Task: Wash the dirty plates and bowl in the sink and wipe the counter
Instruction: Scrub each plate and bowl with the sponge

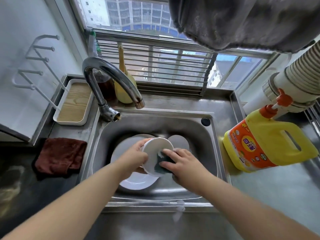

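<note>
Left hand (135, 157) fingers curled round the rim of the bowl (156, 154), holding it tilted above the sink (206, 135) — underside toward the camera. Right hand (181, 164) fingers together, clamped on the dark green sponge (163, 161), pressing it flat to the bowl's outer side. Directly below both hands: a white plate (136, 182) on the sink floor; a second white piece (178, 141) shows just beyond the right fingers — plate or not, cannot tell. Tap (110, 78) arches over the basin beyond the left fingers. Left of the left hand, on the counter (268, 187): red-brown cloth (60, 155). Right of the right hand: yellow detergent jug (266, 144), upright.
</note>
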